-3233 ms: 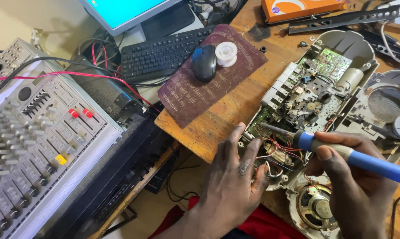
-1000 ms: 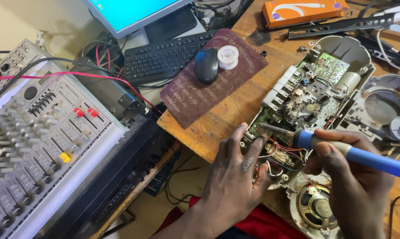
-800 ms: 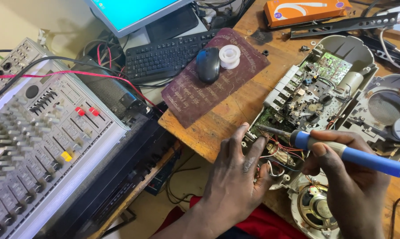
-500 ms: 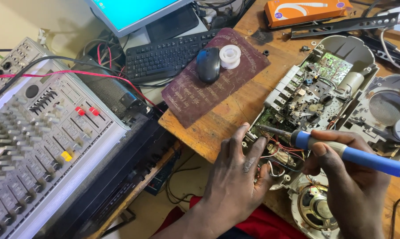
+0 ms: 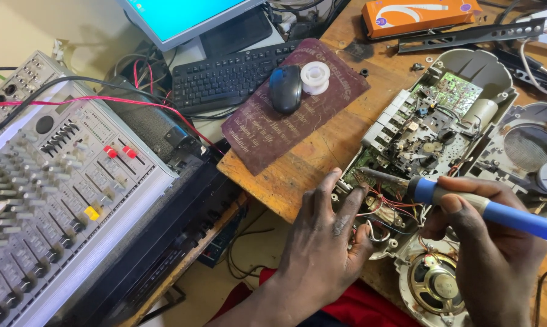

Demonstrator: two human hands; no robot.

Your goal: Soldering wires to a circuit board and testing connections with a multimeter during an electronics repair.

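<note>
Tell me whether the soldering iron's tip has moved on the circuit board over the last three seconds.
No. The soldering iron tip sits at the same near-left corner of the circuit board, by the red wires, in the right hand.

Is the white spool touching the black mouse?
Touching, as far as the head view shows: the white spool sits right against the black mouse on the maroon mat, with no gap visible between them.

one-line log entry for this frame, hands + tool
left hand: pressing on circuit board edge | right hand: holding soldering iron | tip: at board's near corner, by red wires | speaker: untouched
</note>
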